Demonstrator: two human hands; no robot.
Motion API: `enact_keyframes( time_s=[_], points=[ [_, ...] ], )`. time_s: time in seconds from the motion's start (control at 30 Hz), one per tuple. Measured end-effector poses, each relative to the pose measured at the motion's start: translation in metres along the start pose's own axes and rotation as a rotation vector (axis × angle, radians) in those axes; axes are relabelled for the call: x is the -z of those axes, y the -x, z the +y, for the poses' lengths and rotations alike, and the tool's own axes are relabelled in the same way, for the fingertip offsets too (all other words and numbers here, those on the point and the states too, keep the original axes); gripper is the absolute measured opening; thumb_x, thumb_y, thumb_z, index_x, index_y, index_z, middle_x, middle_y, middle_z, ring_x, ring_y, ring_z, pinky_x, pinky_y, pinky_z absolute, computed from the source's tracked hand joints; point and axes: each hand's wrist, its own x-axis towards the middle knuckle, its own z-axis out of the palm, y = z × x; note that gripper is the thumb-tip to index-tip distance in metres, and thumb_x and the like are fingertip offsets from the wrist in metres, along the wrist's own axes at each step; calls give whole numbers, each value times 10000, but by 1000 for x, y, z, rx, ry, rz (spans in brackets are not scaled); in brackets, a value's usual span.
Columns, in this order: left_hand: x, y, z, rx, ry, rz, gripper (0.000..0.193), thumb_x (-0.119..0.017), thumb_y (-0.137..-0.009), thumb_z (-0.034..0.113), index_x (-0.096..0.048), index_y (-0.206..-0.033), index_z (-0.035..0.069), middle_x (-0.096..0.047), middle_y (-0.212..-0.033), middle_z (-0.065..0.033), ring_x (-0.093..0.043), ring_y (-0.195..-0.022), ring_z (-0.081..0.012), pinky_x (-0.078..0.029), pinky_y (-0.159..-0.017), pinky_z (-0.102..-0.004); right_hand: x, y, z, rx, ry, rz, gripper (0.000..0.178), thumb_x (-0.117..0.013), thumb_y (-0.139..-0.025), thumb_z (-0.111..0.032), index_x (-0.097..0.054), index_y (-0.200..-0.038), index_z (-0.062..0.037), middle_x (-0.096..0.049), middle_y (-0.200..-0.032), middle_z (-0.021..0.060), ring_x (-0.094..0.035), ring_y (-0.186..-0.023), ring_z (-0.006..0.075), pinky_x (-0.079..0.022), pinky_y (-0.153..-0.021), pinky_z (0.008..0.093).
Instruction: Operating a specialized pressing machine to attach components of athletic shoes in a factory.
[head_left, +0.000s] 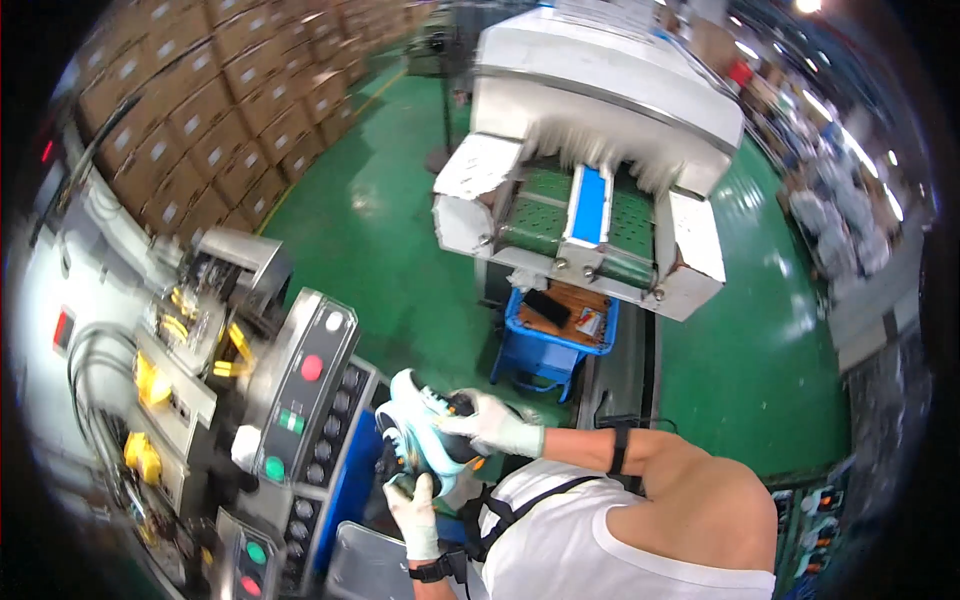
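Two pale mint-blue sneakers with black parts and orange touches are held together in front of the machine panel. My right hand (496, 424), in a white glove, grips the upper sneaker (412, 402) near its black collar end. My left hand (414, 512), also gloved in white, is closed on the lower sneaker (434, 450) from below, thumb against its side. The sneakers overlap, so part of each is hidden. Beneath my left hand is a grey tray (362, 560).
A control panel (318, 370) with coloured buttons and the machine's yellow clamps (145, 455) stand at left. Ahead is a conveyor (590, 205) entering a white hooded machine (610, 90). A blue cart (540, 362) stands below it. Stacked cartons (215, 130) line the far left.
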Motion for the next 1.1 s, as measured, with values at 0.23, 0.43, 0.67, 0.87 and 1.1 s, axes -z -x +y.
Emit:
enact_keyframes(
  time_s=[0.23, 0.43, 0.67, 0.87, 1.1],
  points=[
    [-208, -124, 169, -104, -23, -568, 497, -698, -863, 100, -495, -1295, -37, -587, -1190, -110, -543, -1090, -178, -436, -972, -317, 255, -6, -10, 299, -166, 978, 675, -802, -758, -272, -519, -1265, 71, -661, -1112, 188, -645, -1015, 217, -505, -915, 337],
    [-424, -253, 211, -749, -157, -567, 674, -709, -857, 115, -383, -1419, -61, -573, -1291, -234, -585, -1163, -294, -445, -1008, -369, 397, -62, -32, -146, 387, 1235, 962, -730, -816, -283, -141, -1495, 61, -457, -1370, 298, -594, -1134, 401, -507, -947, 417],
    [-553, -313, 227, -663, -212, -694, 705, -685, -880, 157, -332, -1440, -85, -530, -1341, -291, -530, -1258, -373, -423, -1051, -401, 486, -156, -10, -332, 240, 1331, 864, -722, -815, -279, -261, -1453, 74, -506, -1333, 278, -524, -1235, 391, -452, -1035, 427],
    [-442, -280, 186, -707, -260, -681, 614, -645, -921, 135, -374, -1451, -17, -510, -1398, -247, -537, -1276, -316, -434, -1054, -358, 423, -160, -39, 552, 377, 1451, 637, -646, -914, -201, -379, -1416, 86, -406, -1466, 272, -335, -1406, 372, -227, -1192, 410],
    [-71, -127, -61, 109, -565, -176, 391, -595, -911, 231, -615, -1234, 11, -659, -1165, -230, -634, -1112, -358, -494, -961, -398, 137, -201, 30, 201, -26, -93, 611, -674, -912, -162, -406, -1410, 72, -482, -1431, 234, -460, -1353, 289, -372, -1111, 359]
  ],
)
